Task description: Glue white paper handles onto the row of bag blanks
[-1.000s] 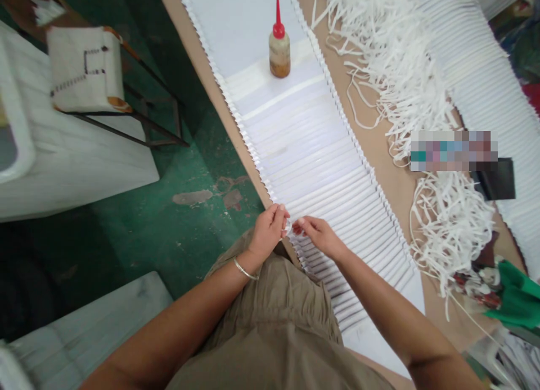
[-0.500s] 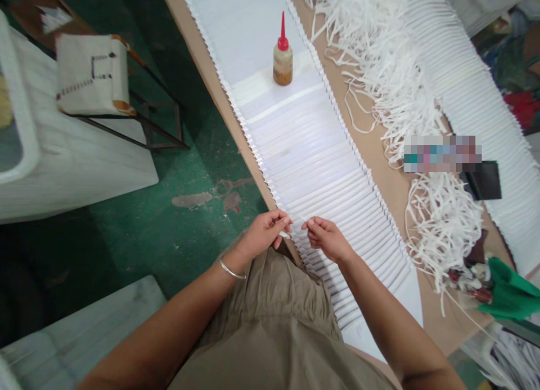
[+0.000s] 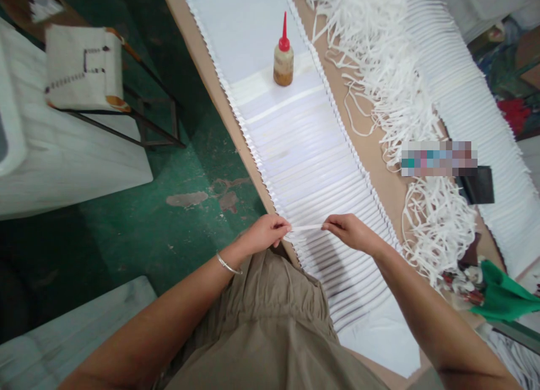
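Note:
A narrow white strip (image 3: 307, 228) is stretched between my two hands, above a long row of overlapping white sheets. My left hand (image 3: 268, 231) pinches one end of it near the table's left edge. The other end sits between the closed fingers of my right hand (image 3: 346, 230), which hovers over the row. The white sheets (image 3: 312, 193) lie in a staggered stack with stepped edges along the table. Farther up on them stands a glue-type squeeze bottle (image 3: 283, 66) with a red pointed nozzle and brownish liquid inside.
A heap of loose white strips (image 3: 371, 58) lies right of the row, with a smaller pile (image 3: 439, 221) nearer me. Close by are a black flat object (image 3: 478, 184) and green cloth (image 3: 506, 291). A padded stool (image 3: 86, 69) stands on the green floor at left.
My right hand has moved to the right, away from my left hand, and the white strip between them is now drawn straight. My left hand has stayed nearly in place.

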Available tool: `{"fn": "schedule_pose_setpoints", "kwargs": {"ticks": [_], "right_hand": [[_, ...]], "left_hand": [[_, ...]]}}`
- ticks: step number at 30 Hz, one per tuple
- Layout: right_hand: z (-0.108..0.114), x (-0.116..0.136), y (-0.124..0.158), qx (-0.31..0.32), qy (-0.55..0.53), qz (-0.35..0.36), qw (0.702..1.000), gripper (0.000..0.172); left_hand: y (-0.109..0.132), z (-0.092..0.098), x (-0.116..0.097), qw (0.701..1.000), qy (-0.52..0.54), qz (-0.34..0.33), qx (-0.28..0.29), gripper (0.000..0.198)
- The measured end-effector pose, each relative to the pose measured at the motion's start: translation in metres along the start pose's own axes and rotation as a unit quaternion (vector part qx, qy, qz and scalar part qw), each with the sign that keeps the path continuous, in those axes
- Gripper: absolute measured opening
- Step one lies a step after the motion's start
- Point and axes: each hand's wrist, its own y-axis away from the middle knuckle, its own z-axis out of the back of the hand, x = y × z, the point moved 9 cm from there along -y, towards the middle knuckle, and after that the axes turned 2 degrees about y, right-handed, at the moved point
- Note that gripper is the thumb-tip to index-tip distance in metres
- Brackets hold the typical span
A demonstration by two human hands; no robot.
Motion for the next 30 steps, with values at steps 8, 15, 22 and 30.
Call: {"fn": "schedule_pose_setpoints", "kwargs": {"ticks": [8, 15, 22, 30], "right_hand": [[0.069, -0.09, -0.011, -0.067, 0.028, -0.14, 0.987, 0.04], [0.122, -0.125, -0.028, -0.162, 0.066, -0.17, 0.97, 0.035], [0.149, -0.142, -0.04, -0.201, 0.087, -0.176, 0.96, 0.031], [0.168, -0.157, -0.048, -0.274, 0.104, -0.195, 0.936, 0.027]], "left_hand": [[-0.014, 0.036, 0.048, 0.988, 0.001, 0.051, -0.144, 0.026], [-0.037, 0.044, 0.044, 0.973, -0.041, 0.081, -0.212, 0.019], [-0.053, 0.051, 0.049, 0.948, -0.097, 0.09, -0.288, 0.018], [-0.056, 0.052, 0.055, 0.93, -0.127, 0.106, -0.327, 0.016]]}}
